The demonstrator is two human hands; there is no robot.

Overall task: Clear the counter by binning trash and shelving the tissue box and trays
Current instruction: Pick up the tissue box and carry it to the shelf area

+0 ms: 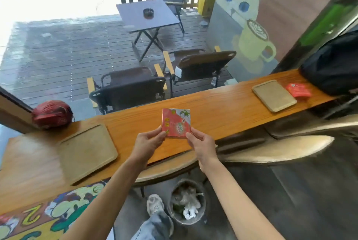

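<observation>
Both hands, left [150, 140] and right [201, 140], pinched on red tissue box [175, 122] above counter [213, 102].

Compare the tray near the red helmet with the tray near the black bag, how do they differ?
The tray near the red helmet lies at the left end of the counter and looks larger in view, being closer to the camera. The tray near the black bag lies at the far right end and looks smaller, with a red packet right beside it. Both are tan, rectangular with rounded corners, flat on the counter and empty.
</observation>
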